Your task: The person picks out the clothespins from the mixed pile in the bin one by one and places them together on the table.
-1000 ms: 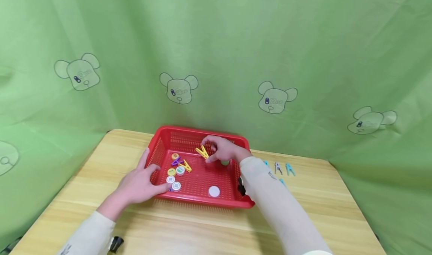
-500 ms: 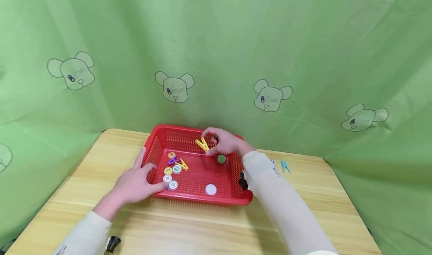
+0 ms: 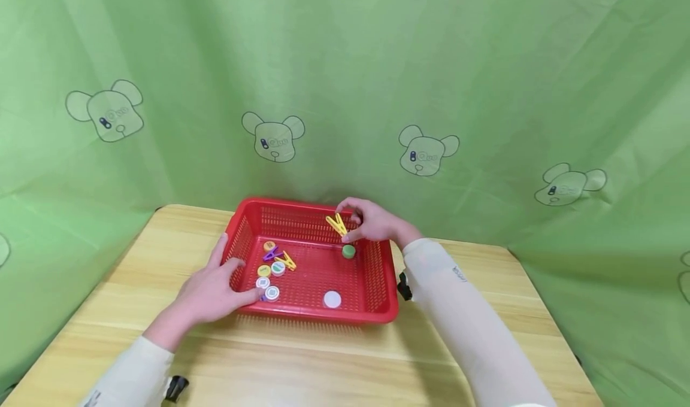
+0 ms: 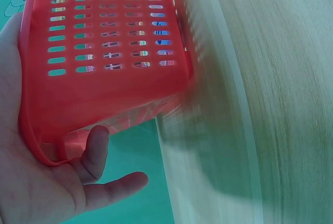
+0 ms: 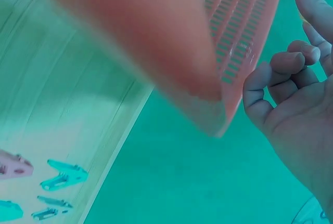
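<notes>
My right hand (image 3: 372,221) pinches a yellow clothespin (image 3: 337,224) between thumb and finger, above the back right part of a red basket (image 3: 318,318). A green bottle cap (image 3: 348,251) lies on the basket floor just below that hand. My left hand (image 3: 212,290) grips the basket's left side, its thumb over the near left corner; in the left wrist view the rim (image 4: 31,141) sits against the palm. Inside at left lie a purple clothespin (image 3: 272,254), another yellow clothespin (image 3: 287,260) and several round caps (image 3: 272,293). A white cap (image 3: 332,300) lies near the front.
The basket stands on a wooden table (image 3: 269,359) before a green curtain (image 3: 345,84). In the right wrist view, several clothespins lie on the table beyond the basket's right side, among them a blue one (image 5: 65,174) and a pinkish one (image 5: 13,166).
My right hand has moved right and back within the basket with the yellow clothespin, uncovering the green cap. The right sleeve now hides the clothespins on the table in the head view.
</notes>
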`<action>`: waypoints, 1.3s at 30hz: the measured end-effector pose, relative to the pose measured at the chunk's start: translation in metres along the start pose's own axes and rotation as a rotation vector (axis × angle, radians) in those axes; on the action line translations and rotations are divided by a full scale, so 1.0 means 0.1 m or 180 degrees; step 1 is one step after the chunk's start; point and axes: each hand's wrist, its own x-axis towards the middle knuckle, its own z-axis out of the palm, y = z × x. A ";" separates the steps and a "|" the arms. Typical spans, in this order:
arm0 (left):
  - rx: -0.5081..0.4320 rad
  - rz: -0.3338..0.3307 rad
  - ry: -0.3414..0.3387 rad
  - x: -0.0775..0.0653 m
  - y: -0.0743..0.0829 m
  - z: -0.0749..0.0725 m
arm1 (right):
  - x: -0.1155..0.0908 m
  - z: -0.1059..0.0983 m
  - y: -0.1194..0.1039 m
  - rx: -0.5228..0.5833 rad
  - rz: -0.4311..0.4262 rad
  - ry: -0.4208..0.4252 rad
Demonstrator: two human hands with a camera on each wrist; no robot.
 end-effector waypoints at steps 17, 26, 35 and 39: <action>-0.0031 0.0072 0.0020 0.02 0.02 0.00 | -0.34 -0.24 0.34 0.0030 0.0267 0.0184; -0.0035 0.0053 -0.0004 0.02 0.02 0.00 | -0.54 -0.27 0.49 0.0028 0.0444 0.0201; -0.0080 0.0043 0.0031 -0.02 -0.01 0.02 | -0.71 -0.31 0.60 0.0029 0.0527 0.0228; -0.0061 0.0061 0.0035 -0.01 -0.01 0.01 | -0.78 -0.34 0.63 0.0042 0.0615 0.0250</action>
